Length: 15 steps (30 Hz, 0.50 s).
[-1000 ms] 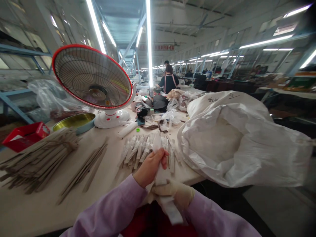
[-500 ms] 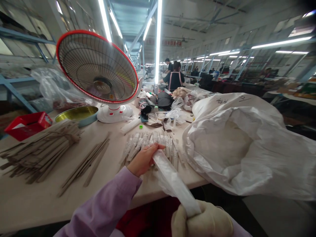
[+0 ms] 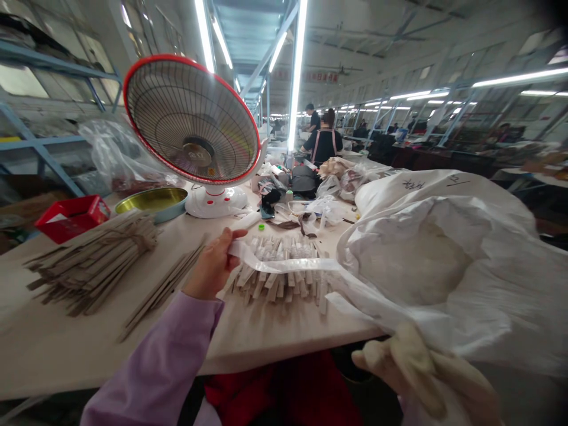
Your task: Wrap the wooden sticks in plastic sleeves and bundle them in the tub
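My left hand [image 3: 212, 263], bare with a lilac sleeve, pinches one end of a white plastic strip [image 3: 293, 266]. The strip stretches right across the table in front of the bag and runs down to my right hand [image 3: 426, 367]. That hand wears a pale glove, is somewhat blurred, and has its fingers closed around the strip's other end. A short white end [image 3: 348, 306] sticks out below the strip. Behind it lies a row of flat grey-beige strips [image 3: 270, 287], several with clear plastic around their middles.
A large open white sack [image 3: 488, 260] bulges at the right. To the left lie a tied bundle of flat strips [image 3: 93, 260], loose strips [image 3: 164, 290], a red box [image 3: 73, 218] and a brass-coloured dish [image 3: 153, 204]. A red-rimmed heater [image 3: 195, 124] stands behind. Two people work farther back.
My left hand has moved left, and my right hand has moved right and slightly up. The plastic, a wider piece between my hands before, is now drawn out into a long strip.
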{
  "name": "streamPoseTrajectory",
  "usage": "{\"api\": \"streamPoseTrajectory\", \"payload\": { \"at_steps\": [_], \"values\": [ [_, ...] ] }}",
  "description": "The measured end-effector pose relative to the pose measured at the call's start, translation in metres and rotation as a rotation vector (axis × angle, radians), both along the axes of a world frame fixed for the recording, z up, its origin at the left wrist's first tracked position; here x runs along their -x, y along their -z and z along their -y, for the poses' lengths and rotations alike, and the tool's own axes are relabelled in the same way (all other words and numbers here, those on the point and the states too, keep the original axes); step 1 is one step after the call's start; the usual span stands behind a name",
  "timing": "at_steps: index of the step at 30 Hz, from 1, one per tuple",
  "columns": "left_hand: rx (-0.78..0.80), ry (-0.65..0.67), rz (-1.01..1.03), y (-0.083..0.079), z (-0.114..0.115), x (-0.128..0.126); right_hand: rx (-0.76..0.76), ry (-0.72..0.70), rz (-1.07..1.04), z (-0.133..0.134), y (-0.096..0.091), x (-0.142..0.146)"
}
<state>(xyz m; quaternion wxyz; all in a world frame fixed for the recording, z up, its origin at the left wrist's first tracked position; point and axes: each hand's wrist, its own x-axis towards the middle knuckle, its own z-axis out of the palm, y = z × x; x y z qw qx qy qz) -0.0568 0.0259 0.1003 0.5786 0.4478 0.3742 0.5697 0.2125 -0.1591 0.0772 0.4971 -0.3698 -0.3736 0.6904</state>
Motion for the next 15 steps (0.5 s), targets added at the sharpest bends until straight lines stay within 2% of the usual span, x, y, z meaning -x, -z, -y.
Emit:
{"api": "streamPoseTrajectory", "payload": {
  "at_steps": [3,6,10,15],
  "values": [
    [-0.167,-0.068,-0.143,-0.024,0.019,0.009,0.022,0.163,-0.215,-0.014,0.003,0.014],
    [-0.347,-0.101,-0.319,-0.040,0.042,0.001,0.065,0.211,-0.329,-0.028,0.006,0.035],
    [-0.520,-0.035,-0.552,-0.042,0.059,-0.018,0.185,0.101,-0.476,-0.037,0.013,0.053],
    [-0.699,0.218,-0.825,-0.025,0.071,-0.044,0.293,-0.160,-0.638,-0.035,0.026,0.069]
  ]
}}
